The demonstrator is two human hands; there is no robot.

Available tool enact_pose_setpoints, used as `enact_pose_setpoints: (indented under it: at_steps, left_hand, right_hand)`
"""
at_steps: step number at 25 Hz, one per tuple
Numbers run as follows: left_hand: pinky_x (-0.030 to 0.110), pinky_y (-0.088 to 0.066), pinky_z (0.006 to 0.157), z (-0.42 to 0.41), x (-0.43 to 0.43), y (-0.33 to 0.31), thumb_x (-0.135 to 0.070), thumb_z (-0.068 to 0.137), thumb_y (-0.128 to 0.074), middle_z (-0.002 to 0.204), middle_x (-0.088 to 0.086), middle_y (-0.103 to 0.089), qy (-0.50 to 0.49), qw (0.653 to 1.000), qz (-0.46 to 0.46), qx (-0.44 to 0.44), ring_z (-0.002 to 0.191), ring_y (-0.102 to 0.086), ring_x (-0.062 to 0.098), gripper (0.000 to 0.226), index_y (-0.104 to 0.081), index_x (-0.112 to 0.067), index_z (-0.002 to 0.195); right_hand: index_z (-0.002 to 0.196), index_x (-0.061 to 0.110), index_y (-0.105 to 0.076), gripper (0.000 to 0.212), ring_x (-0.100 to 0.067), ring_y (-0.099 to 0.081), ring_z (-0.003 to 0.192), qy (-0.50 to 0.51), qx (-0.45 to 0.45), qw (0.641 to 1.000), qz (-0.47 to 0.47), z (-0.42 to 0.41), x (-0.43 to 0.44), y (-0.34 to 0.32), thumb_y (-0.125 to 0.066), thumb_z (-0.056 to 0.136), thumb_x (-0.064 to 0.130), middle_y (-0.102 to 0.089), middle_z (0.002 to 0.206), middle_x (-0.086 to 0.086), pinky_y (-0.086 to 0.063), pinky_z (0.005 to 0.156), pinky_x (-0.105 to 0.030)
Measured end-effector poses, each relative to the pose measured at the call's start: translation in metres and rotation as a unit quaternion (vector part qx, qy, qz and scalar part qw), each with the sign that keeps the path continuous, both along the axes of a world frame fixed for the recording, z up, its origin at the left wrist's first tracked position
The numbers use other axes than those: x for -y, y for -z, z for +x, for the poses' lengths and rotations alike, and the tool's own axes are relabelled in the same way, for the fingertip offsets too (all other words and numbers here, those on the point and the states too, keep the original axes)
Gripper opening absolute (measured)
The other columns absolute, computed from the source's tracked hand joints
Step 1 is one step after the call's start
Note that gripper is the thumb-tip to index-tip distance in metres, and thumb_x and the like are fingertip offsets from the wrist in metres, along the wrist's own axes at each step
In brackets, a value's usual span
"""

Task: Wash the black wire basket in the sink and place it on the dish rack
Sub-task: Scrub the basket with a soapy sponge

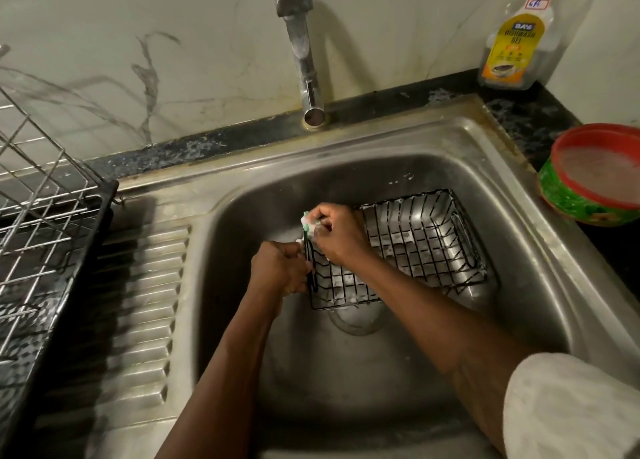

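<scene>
The fingers of the right hand (341,231) curl tight round a soapy green sponge (309,226) and press it on the left rim of the basket (426,247). Just below, the fingers of the left hand (277,268) curl round that same left end and hold it. The basket sits low in the sink (242,195), toward the back right, with white foam on its wires. The drain (356,321) shows at its near edge. A shiny tap (301,50) stands at the sink's back edge. Ribs run along the sink's left side, and past them is the rack (34,216) on a black tray. A soap bottle (512,50) stands at the back right corner. 1 tub (571,202) of cloudy water sits by the right edge. The wall is pale stone with grey lines.
</scene>
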State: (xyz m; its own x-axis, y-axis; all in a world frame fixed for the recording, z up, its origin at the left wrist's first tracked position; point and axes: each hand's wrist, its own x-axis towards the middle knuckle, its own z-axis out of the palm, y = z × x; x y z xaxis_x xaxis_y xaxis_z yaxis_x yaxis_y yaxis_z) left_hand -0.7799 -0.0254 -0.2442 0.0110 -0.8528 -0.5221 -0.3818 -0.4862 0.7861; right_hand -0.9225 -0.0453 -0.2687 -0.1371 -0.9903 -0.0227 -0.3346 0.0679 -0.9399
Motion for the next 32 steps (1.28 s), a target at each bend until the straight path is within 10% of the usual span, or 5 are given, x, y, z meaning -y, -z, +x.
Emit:
enact_pose_setpoints:
  at_steps: [5, 13, 20, 28, 32]
  left_hand:
    - [0.064, -0.061, 0.076, -0.002, 0.002, -0.005, 0.009, 0.086, -0.072, 0.070, 0.010, -0.065, -0.019, 0.999, 0.001, 0.032, 0.068, -0.067, 0.026, 0.006, -0.076, 0.005, 0.089]
    - [0.070, -0.056, 0.085, -0.003, 0.002, -0.004, 0.015, 0.089, -0.062, 0.075, 0.010, -0.063, -0.034, 0.999, 0.023, -0.017, 0.070, -0.065, 0.025, 0.013, -0.072, 0.008, 0.092]
    - [0.038, -0.063, 0.060, -0.007, -0.001, -0.025, -0.002, 0.102, -0.042, 0.089, 0.012, -0.075, -0.044, 0.995, 0.063, -0.070, 0.080, -0.074, 0.028, 0.030, -0.072, -0.002, 0.096]
    - [0.036, -0.056, 0.052, -0.006, 0.003, -0.026, 0.000, 0.098, -0.052, 0.092, 0.020, -0.070, -0.080, 0.992, 0.074, -0.063, 0.075, -0.072, 0.034, 0.016, -0.067, 0.003, 0.097]
    - [0.036, -0.057, 0.052, -0.008, 0.003, -0.029, -0.002, 0.098, -0.047, 0.084, 0.017, -0.074, -0.076, 0.992, 0.078, -0.067, 0.070, -0.073, 0.033, 0.024, -0.069, 0.003, 0.106]
  right_hand:
    - [0.076, 0.014, -0.077, 0.019, -0.005, -0.072, 0.076, -0.110, -0.055, 0.992, 0.006, -0.010, -0.017, -0.011, -0.070, 0.078, -0.004, -0.077, 0.082, 0.004, -0.060, 0.075, -0.022]
    - [0.094, 0.028, -0.065, 0.032, -0.012, -0.069, 0.077, -0.055, -0.019, 0.998, 0.009, -0.007, -0.005, 0.001, -0.073, 0.072, 0.006, -0.072, 0.087, 0.005, -0.061, 0.069, -0.034]
    - [0.083, 0.013, -0.081, 0.006, -0.013, -0.073, 0.077, 0.001, 0.015, 0.999, 0.038, -0.004, -0.005, 0.000, -0.080, 0.078, 0.009, -0.077, 0.078, 0.003, -0.060, 0.070, -0.034]
    - [0.096, -0.013, -0.070, 0.019, -0.031, -0.073, 0.076, -0.255, 0.108, 0.940, 0.198, -0.027, -0.027, -0.024, -0.078, 0.081, -0.005, -0.074, 0.093, -0.024, -0.063, 0.064, -0.031]
    - [0.099, -0.004, -0.072, 0.018, -0.032, -0.074, 0.085, -0.171, 0.126, 0.963, 0.167, -0.019, -0.017, -0.019, -0.076, 0.081, -0.007, -0.075, 0.097, -0.019, -0.064, 0.066, -0.034]
